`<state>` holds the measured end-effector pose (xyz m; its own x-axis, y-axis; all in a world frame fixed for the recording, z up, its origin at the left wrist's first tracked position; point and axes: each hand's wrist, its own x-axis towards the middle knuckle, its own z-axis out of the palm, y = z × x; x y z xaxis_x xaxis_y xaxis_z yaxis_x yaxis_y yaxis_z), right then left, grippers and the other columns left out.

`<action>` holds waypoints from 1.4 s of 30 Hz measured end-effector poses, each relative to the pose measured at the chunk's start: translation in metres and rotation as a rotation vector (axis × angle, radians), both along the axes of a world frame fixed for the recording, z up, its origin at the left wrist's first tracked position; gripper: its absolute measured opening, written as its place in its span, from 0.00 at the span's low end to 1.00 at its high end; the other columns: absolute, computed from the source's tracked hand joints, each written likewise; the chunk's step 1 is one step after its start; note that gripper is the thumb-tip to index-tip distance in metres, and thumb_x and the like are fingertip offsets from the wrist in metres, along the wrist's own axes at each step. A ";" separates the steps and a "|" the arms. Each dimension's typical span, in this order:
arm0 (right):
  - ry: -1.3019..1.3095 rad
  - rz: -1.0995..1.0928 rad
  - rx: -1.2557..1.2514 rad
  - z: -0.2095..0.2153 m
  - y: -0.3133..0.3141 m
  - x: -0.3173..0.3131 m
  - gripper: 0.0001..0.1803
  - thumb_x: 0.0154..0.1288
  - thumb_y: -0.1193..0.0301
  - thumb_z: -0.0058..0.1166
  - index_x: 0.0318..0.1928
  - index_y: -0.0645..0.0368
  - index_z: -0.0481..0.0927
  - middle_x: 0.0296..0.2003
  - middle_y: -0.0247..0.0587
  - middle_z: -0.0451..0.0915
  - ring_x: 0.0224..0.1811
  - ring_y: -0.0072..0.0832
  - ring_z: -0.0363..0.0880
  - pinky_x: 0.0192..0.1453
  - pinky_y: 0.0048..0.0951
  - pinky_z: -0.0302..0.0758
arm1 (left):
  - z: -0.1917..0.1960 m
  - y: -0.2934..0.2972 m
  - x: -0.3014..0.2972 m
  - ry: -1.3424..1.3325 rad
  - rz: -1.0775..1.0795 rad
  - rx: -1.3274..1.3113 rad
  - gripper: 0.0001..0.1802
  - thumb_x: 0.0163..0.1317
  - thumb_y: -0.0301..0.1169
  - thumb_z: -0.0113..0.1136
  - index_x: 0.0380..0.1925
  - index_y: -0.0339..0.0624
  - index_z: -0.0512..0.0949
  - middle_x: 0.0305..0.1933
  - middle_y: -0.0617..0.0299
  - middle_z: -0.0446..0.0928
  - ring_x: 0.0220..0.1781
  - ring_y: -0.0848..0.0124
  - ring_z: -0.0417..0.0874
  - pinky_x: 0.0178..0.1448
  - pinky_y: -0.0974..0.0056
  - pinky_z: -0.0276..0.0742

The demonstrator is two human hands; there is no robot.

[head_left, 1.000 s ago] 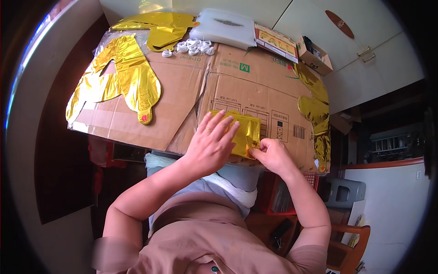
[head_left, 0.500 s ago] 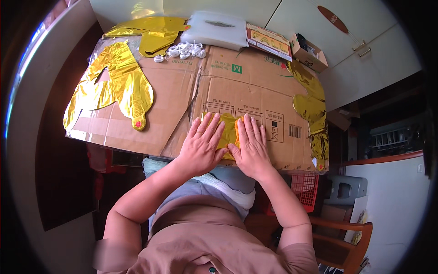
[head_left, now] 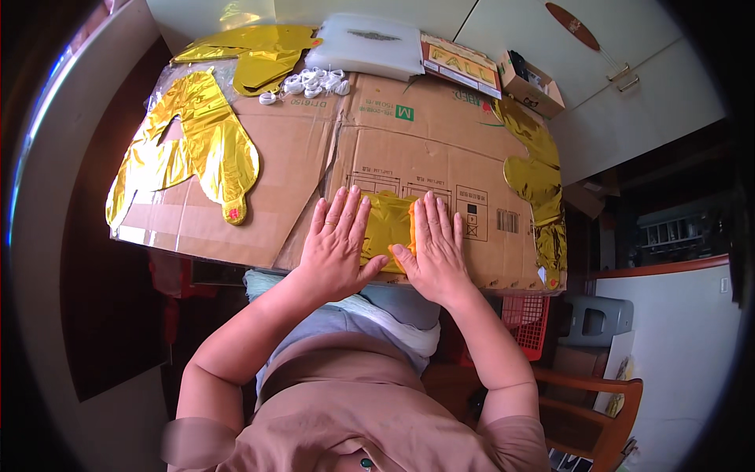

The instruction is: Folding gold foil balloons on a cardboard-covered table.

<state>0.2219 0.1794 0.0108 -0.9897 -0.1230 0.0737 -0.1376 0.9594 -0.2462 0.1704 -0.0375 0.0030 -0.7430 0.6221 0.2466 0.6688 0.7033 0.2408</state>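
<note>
A folded piece of gold foil (head_left: 387, 224) lies on the cardboard-covered table near its front edge. My left hand (head_left: 333, 245) rests flat at the foil's left edge, fingers stretched forward. On the other side my right hand (head_left: 435, 250) lies flat with its thumb out, covering part of the foil's right side. A narrow orange edge (head_left: 411, 228) shows beside my right index finger; what it belongs to is partly hidden. Neither hand grips anything.
Gold letter-shaped foil balloons lie at the left (head_left: 193, 145), back left (head_left: 267, 59) and right edge (head_left: 533, 177). White ribbon coils (head_left: 314, 82), a translucent white box (head_left: 366, 47), a printed flat box (head_left: 462, 67) and a small open carton (head_left: 532, 86) stand along the back.
My left hand has slid left, off the middle of the foil, so more of the foil shows between my hands. My right hand has stayed nearly in place.
</note>
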 end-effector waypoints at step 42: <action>-0.128 -0.386 -0.651 0.030 0.023 0.009 0.13 0.68 0.65 0.64 0.37 0.64 0.86 0.23 0.39 0.84 0.22 0.24 0.80 0.31 0.29 0.77 | 0.007 0.002 0.003 -0.026 0.006 0.008 0.44 0.68 0.61 0.51 0.76 0.46 0.61 0.81 0.40 0.51 0.83 0.42 0.47 0.83 0.40 0.39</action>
<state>0.2308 0.2022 0.0412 -0.9594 0.2616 -0.1055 0.2454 0.5894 -0.7697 0.1735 -0.0356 0.0099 -0.7529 0.6160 0.2318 0.6582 0.7052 0.2637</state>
